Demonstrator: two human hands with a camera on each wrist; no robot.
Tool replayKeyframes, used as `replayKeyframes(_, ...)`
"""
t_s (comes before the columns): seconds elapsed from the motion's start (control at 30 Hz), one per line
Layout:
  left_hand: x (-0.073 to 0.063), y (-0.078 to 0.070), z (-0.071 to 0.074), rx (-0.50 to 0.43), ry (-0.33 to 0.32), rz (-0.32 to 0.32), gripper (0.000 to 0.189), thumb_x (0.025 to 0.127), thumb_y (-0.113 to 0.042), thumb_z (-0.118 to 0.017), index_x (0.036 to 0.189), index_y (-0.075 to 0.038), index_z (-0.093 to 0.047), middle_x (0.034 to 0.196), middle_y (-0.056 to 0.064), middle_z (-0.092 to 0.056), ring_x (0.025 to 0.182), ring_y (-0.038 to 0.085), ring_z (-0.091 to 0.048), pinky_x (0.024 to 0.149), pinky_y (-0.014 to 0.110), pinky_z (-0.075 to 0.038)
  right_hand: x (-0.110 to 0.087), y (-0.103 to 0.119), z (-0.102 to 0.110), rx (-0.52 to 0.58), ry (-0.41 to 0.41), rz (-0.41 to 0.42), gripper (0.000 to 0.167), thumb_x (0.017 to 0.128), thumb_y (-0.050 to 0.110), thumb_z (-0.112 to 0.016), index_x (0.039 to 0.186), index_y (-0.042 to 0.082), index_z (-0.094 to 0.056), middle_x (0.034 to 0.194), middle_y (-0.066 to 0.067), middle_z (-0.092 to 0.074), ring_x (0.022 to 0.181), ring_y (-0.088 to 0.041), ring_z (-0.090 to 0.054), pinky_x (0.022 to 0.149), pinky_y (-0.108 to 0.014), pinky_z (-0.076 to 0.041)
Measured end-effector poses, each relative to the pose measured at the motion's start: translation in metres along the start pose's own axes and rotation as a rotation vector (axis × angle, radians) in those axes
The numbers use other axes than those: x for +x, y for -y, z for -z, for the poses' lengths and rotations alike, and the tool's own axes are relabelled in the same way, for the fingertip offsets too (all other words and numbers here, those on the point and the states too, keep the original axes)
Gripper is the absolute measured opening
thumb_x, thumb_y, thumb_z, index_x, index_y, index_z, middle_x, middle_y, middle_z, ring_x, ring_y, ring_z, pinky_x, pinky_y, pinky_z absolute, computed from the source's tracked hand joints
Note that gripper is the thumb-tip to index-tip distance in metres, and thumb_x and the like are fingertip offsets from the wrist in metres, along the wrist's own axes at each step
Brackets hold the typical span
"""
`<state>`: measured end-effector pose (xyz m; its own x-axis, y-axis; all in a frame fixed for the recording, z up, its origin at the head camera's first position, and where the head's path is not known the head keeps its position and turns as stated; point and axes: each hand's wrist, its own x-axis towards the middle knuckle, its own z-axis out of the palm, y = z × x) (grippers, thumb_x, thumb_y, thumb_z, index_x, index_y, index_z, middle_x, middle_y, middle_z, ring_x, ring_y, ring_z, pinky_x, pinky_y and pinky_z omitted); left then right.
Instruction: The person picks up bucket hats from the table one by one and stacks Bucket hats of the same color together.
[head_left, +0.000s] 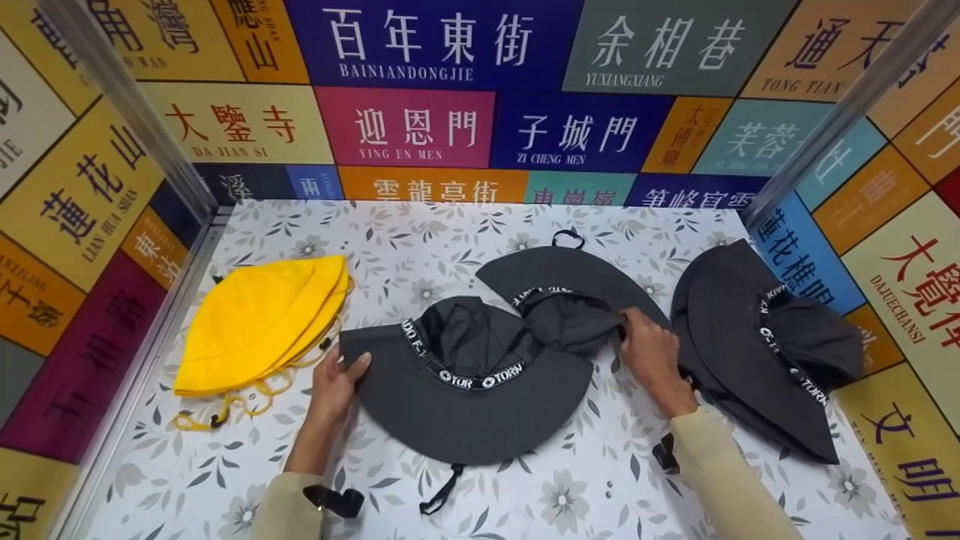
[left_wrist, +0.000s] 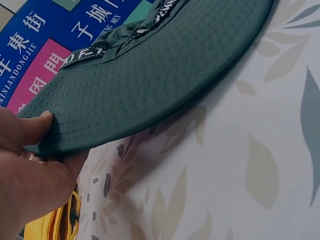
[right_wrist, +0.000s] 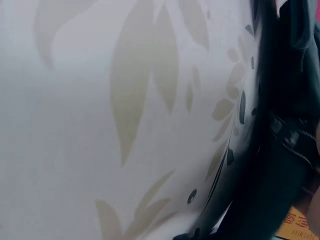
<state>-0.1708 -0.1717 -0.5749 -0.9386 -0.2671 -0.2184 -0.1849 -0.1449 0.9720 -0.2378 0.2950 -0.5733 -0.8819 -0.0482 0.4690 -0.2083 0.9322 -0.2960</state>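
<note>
A dark grey bucket hat (head_left: 480, 420) with a white-lettered band lies brim toward me in the middle of the table. My left hand (head_left: 335, 382) pinches its brim at the left end; in the left wrist view the thumb (left_wrist: 37, 127) lies on top of the brim (left_wrist: 150, 95) and the fingers go underneath. Behind it, partly overlapped, is a second dark grey hat (head_left: 555, 270) with its brim spread toward the back. My right hand (head_left: 654, 358) grips the right side of this hat's crumpled crown (head_left: 574, 322). Its fingertips are mostly hidden in the right wrist view.
Nested yellow hats (head_left: 262, 322) with yellow cords lie at the left. More dark grey hats (head_left: 739, 360) are stacked at the right, close by my right forearm. The table (head_left: 562, 495) has a leaf-patterned cover, and lettered panels (head_left: 420, 127) stand around its back and sides.
</note>
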Motion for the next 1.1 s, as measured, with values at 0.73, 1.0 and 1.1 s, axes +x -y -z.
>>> replayKeyframes(0.73, 0.006, 0.005, -0.01, 0.029, -0.039, 0.018, 0.038, 0.096, -0.005, -0.064, 0.132, 0.004, -0.057, 0.107, 0.009, -0.072, 0.083, 0.005, -0.065, 0.075, 0.02, -0.053, 0.042, 0.003, 0.051, 0.235, -0.417, -0.186, 0.028, 0.092, -0.004, -0.049, 0.106, 0.003, -0.074, 0.102, -0.021, -0.074, 0.087, -0.046, -0.068, 0.07, -0.061, -0.047)
replayKeyframes(1.0, 0.007, 0.005, -0.012, 0.026, -0.042, 0.026, 0.037, 0.096, -0.006, -0.064, 0.131, 0.003, -0.058, 0.107, 0.007, -0.072, 0.085, 0.005, -0.064, 0.078, 0.019, -0.053, 0.051, 0.017, 0.069, 0.279, -0.486, -0.127, 0.019, 0.093, -0.001, -0.055, 0.1, 0.0, -0.073, 0.091, -0.024, -0.073, 0.079, -0.045, -0.067, 0.07, -0.057, -0.047)
replayKeyframes(1.1, 0.007, 0.004, -0.012, 0.034, -0.041, 0.029, 0.036, 0.096, -0.007, -0.064, 0.131, 0.002, -0.059, 0.109, 0.008, -0.072, 0.086, 0.005, -0.064, 0.078, 0.019, -0.053, 0.054, 0.024, 0.075, 0.29, -0.494, -0.091, 0.018, 0.093, -0.004, -0.055, 0.097, -0.003, -0.072, 0.078, -0.024, -0.068, 0.065, -0.039, -0.06, 0.062, -0.045, -0.041)
